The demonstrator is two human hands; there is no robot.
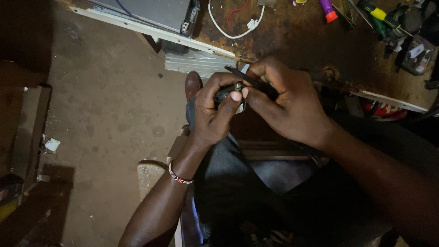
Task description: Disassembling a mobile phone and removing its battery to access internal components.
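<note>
Workbench (pixel 292 50) runs across the top of our view, rusty brown, its pale front edge slanting down from upper left to right, and it lies just beyond our hands. Below and to the left the dirt floor (pixel 105 105) opens wide, so that is where the free room is; to the right our own forearm and dark trousers (pixel 238 183) close things in. We are seated, knee up, one brown shoe (pixel 192 84) showing past the left knuckles.

Now the hands, meeting over the lap, close under the bench edge. Our left hand (pixel 212 116) is curled tight around a small dark part (pixel 227 93), thumb pressed on top beside a little metal nub at its end; a beaded bracelet (pixel 179 176) sits on that wrist. Our right hand (pixel 288 103) comes in from the right, fingers pinched shut on a thin dark tool (pixel 244 77), which slants from upper left down toward the right, its far end poking out above the left fingers. Whether its tip touches the part we cannot tell; the fingers hide the join.

So the part sits in the left hand, with the right touching it from the right, and neither has far to go.

Up on the bench, well apart from us: a white cable (pixel 231 33) looped near the edge, a purple marker (pixel 327 9) and a green and yellow screwdriver (pixel 379 16).
</note>
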